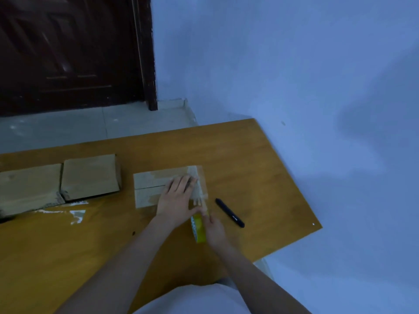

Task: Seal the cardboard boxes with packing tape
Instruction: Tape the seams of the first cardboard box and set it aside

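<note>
Cardboard box (149, 186) flat on wooden table (260, 168), centre. L hand (175, 197) pressed on its top, fingers straight, nothing gripped. R hand (214, 230) at box's 5 o'clock, wrapped round yellow tape roll (198, 227); clear tape strip (199, 186) runs from roll up box's 3 o'clock edge. Black marker (229, 213) at 4 o'clock, just beside roll. Two more boxes (88, 176) at 9 o'clock.

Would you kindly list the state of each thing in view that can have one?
Box under hand: flaps closed, partly taped.
Two boxes at left: closed, side by side.
Tape roll: on edge, gripped.
Left hand: flat, pressing box.
Right hand: gripping roll.
Black pen: lying on table.
Door: shut.
</note>
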Demonstrator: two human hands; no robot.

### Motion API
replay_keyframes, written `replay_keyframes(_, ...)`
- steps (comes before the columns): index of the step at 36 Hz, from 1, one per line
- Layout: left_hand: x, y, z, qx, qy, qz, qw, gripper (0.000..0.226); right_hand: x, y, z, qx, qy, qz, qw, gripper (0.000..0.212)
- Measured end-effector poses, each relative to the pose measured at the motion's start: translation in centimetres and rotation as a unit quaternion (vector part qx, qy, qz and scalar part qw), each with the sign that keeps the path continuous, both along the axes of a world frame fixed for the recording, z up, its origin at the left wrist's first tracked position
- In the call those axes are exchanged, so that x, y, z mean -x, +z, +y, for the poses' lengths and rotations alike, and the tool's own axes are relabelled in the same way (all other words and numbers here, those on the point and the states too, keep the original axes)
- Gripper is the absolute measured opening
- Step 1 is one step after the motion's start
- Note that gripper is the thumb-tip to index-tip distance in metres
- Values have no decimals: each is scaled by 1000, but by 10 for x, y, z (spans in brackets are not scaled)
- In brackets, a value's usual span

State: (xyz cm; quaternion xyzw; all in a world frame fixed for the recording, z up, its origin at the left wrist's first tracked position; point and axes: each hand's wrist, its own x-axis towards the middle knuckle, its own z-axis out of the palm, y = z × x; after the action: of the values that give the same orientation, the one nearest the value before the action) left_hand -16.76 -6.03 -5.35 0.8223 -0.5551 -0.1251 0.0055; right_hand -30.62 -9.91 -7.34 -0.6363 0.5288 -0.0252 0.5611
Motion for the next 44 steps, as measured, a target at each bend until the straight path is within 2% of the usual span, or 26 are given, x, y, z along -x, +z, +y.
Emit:
replay_keyframes(5,-3,-2,0,-12,-21,-16,1000,106,12,-7,-8,-104,-34,-84,990,32)
replay_keyframes(7,-4,-1,-2,-11,-20,-15,1000,106,18,-12,-20,-36,-47,-77,995,29)
replay_keyframes(9,-3,-1,-2,-10,-19,-17,1000,106,22,-19,-39,121,-33,21,992,17)
replay_keyframes(10,-3,-1,-2,-11,-18,-18,1000,106,24,-23,-49,204,-11,101,974,16)
replay_keyframes(11,-2,-2,-1,-12,-17,-19,1000,106,27,-29,-59,258,19,174,950,26)
replay_keyframes(13,-3,-1,-1,-12,-18,-21,1000,106,32,-36,-74,265,88,279,919,41)
replay_keyframes(15,-3,-1,-1,-7,-19,-25,999,106,36,-37,-79,245,167,340,893,41)
replay_keyframes(17,-3,-1,-1,-4,-20,-28,999,106,40,-45,-81,265,208,362,869,36)
replay_keyframes(19,-3,-3,-1,1,-19,-29,999,106,42,-45,-81,278,211,346,871,27)
replay_keyframes(21,-3,-3,-1,6,-19,-33,999,105,47,-40,-81,258,171,279,909,16)
replay_keyframes(23,-3,-3,-1,8,-20,-34,999,105,53,-28,-78,233,126,198,944,17)
replay_keyframes(24,-3,-3,-1,10,-19,-34,999,105,56,-21,-76,236,120,170,949,19)
replay_keyframes(26,-3,-4,-2,11,-16,-32,999,105,65,-10,-71,277,146,126,941,19)
replay_keyframes(28,-3,-5,-2,11,-13,-31,999,105,71,0,-64,341,188,100,915,21)
replay_keyframes(34,-3,-7,-1,25,-15,-45,999,107,69,12,-50,452,297,88,837,22)
replay_keyframes(37,-2,-7,0,27,-15,-43,999,106,57,15,-48,473,309,92,820,23)
replay_keyframes(41,-1,-5,1,30,-13,-39,999,104,53,12,-48,455,283,117,836,21)
replay_keyframes(44,-2,-5,1,20,-14,-40,999,106,57,7,-58,361,215,185,888,23)
